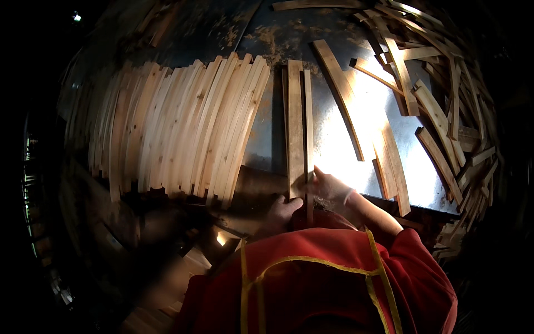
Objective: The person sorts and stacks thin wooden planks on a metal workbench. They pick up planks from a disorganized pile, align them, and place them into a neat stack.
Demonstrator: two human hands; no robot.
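Note:
In the middle of the metal table, a wide wooden slat (296, 128) lies lengthwise, pointing away from me. My left hand (282, 212) is closed around its near end, thumb on top. Just right of it runs a narrow wooden strip (309, 133), perhaps a slat on edge, whose near end sticks out over the table's front edge. My right hand (331, 186) pinches this strip near its close end. Another thin edge of wood shows along the wide slat's left side. The undersides of both hands' grips are hidden.
At left, a row of pale slats (183, 128) lies side by side. Several loose slats (339, 94) rest on the sunlit metal table (334, 150) to the right. Beyond them a jumbled heap of slats (456, 100) fills the far right. Cut pieces (194, 261) lie below, at lower left.

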